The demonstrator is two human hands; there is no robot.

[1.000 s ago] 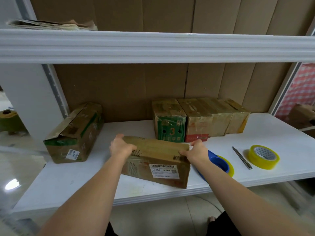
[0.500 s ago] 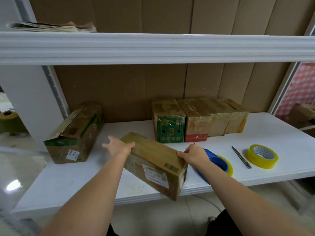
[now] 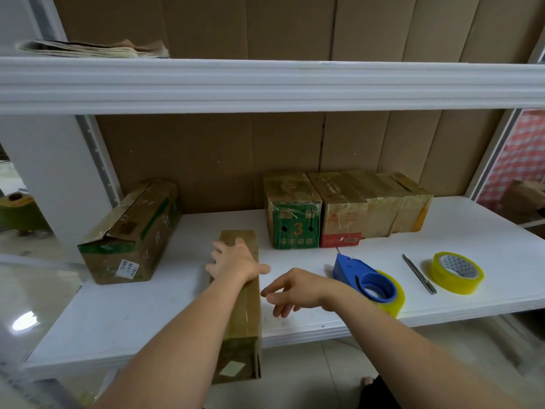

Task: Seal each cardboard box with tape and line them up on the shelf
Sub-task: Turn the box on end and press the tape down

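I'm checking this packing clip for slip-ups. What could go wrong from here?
The long box juts past the shelf's front edge, held only by the flat left hand; it might tip off. The right hand, hanging open beside it, could brush the blade when reaching for tape.

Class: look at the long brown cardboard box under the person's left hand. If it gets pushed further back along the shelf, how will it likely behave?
The long brown cardboard box probably slides rather than rolls: it lies flat. Its near end overhangs the white shelf edge, so it might tip forward if released. The left hand rests flat on top, suggesting stiff walls.
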